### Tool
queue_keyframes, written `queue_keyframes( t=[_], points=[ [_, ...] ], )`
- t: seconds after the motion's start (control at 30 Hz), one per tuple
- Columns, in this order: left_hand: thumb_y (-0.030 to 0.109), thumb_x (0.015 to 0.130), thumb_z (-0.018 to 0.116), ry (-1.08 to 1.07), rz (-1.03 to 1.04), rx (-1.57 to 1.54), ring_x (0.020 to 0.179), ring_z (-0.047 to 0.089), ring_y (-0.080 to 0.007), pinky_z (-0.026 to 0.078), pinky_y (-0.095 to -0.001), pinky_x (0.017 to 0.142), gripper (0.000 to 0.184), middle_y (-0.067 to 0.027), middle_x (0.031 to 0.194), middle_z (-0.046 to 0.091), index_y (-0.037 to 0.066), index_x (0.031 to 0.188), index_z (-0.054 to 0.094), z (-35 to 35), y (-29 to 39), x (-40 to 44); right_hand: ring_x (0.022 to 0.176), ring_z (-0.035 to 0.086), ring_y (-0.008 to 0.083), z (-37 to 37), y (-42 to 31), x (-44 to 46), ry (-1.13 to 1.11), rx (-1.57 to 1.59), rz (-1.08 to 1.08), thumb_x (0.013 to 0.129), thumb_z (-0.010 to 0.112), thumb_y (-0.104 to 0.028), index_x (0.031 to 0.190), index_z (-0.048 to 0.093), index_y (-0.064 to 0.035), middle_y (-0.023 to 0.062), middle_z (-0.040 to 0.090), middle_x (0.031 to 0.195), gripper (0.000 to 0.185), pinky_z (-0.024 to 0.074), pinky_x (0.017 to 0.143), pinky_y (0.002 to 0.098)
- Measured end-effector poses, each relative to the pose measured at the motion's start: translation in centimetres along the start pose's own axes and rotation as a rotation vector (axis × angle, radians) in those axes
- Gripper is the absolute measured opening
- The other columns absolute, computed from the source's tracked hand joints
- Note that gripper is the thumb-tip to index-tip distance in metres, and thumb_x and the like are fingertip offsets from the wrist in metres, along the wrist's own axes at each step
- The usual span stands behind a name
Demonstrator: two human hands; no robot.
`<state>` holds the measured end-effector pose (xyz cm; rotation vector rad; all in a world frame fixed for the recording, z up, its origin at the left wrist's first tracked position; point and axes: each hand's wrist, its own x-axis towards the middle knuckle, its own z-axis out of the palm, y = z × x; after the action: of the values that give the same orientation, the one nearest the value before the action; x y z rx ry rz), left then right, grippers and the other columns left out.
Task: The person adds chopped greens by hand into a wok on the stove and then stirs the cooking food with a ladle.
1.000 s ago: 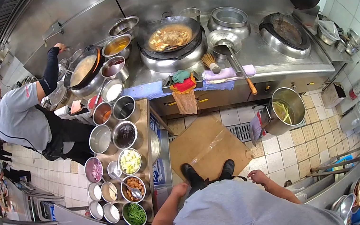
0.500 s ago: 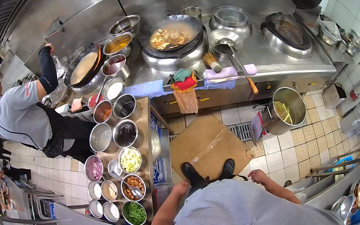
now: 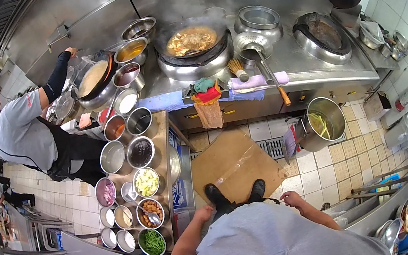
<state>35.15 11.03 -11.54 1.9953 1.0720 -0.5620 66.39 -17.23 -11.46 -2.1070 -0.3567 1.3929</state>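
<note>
The left hand (image 3: 204, 214) hangs low beside the leg, fingers curled, with nothing to be seen in it; I cannot tell how tightly it is closed. The right hand (image 3: 292, 199) is on the other side of the grey shirt (image 3: 256, 238), fingers bent near a thin dark strap; whether they pinch it is too small to tell. Both hands are well apart from the stove (image 3: 327, 70). Between them, black shoes (image 3: 218, 198) stand on a sheet of cardboard (image 3: 236, 157).

Straight ahead, the middle wok (image 3: 220, 30) sits on a steel ring (image 3: 194, 69), with food (image 3: 191, 40) in brown liquid under rising steam. Watching it well calls, I judge, for an eye on the liquid and for hands kept low, clear of the steam. To its right, a ladle (image 3: 251, 55) rests in a strainer (image 3: 243, 44), and a wooden-ended handle (image 3: 284, 96) juts past the pink towel (image 3: 250, 82); the wooden end looks the safest place to take hold.

By the left arm stand pots of green beans (image 3: 153, 242) and of chopped pale vegetables (image 3: 147, 182). On the right, a tall pot (image 3: 311, 138) holds green stalks (image 3: 319, 126); any step that way needs care. Another person (image 3: 18, 127) works at the left wok (image 3: 112, 70), so that elbow is best kept in
</note>
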Motion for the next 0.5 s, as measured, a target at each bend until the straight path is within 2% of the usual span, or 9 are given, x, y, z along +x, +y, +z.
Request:
queue_keyframes(
  t=[0.5],
  points=[
    [0.022, 0.079, 0.029, -0.059, 0.012, 0.028, 0.096, 0.049, -0.0253, 0.037, -0.0325, 0.083, 0.033, -0.0107, 0.1, 0.053, 0.016, 0.095, 0.057, 0.05, -0.21, 0.21, 0.045, 0.045, 0.01, 0.1, -0.13, -0.12, 0.011, -0.076, -0.031, 0.075, 0.042, -0.007, 0.08, 0.059, -0.0048, 0.0019, 0.048, 0.054, 0.017, 0.0364, 0.039, 0.0234]
  ],
)
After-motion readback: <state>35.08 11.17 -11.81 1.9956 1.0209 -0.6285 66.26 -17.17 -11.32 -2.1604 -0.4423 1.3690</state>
